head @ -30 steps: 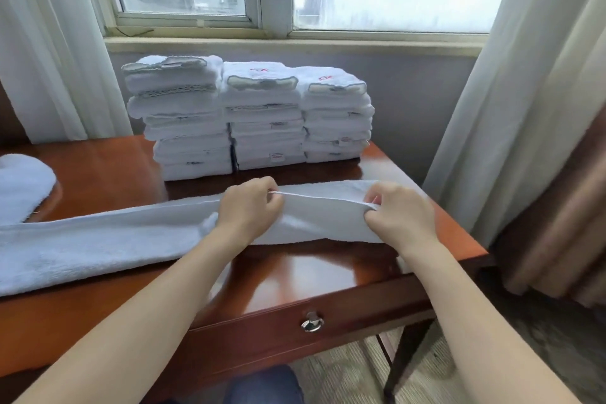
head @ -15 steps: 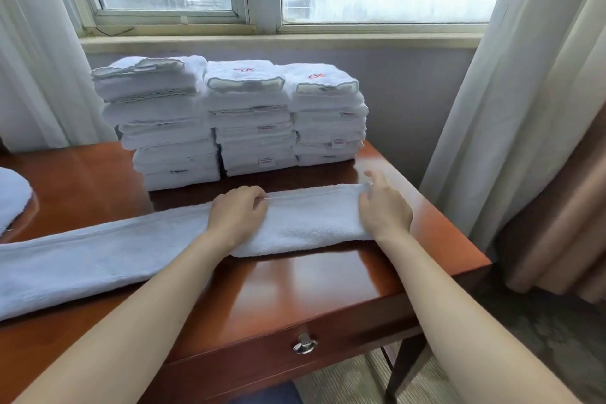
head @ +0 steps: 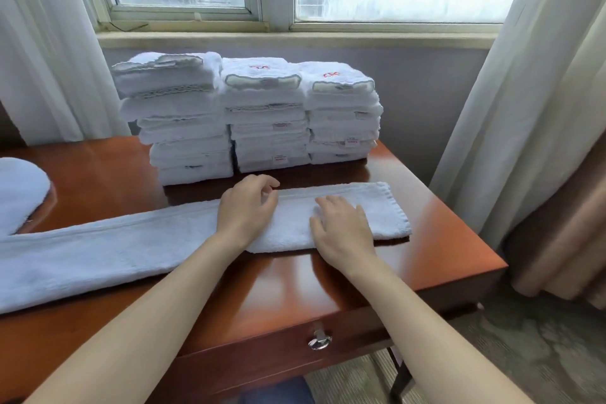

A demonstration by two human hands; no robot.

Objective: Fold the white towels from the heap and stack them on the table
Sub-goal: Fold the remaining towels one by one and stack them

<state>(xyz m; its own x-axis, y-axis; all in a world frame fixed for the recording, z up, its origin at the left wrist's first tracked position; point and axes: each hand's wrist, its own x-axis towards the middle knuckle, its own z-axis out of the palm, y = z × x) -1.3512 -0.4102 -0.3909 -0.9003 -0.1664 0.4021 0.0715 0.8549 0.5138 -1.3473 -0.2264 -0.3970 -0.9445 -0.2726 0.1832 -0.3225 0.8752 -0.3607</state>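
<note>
A long white towel, folded lengthwise into a narrow strip, lies across the wooden table from the left edge to the right end. My left hand rests on the strip near its middle with loosely curled fingers at the far edge. My right hand lies flat on the towel's right part, fingers spread. Behind them stand three stacks of folded white towels against the wall.
Part of another white towel shows at the table's left edge. Curtains hang on both sides of the window. A drawer with a metal knob sits under the tabletop's front edge.
Both hands let go of the towel's far edge after laying it down. My right hand slid left from the towel's end and now lies flat on it.
</note>
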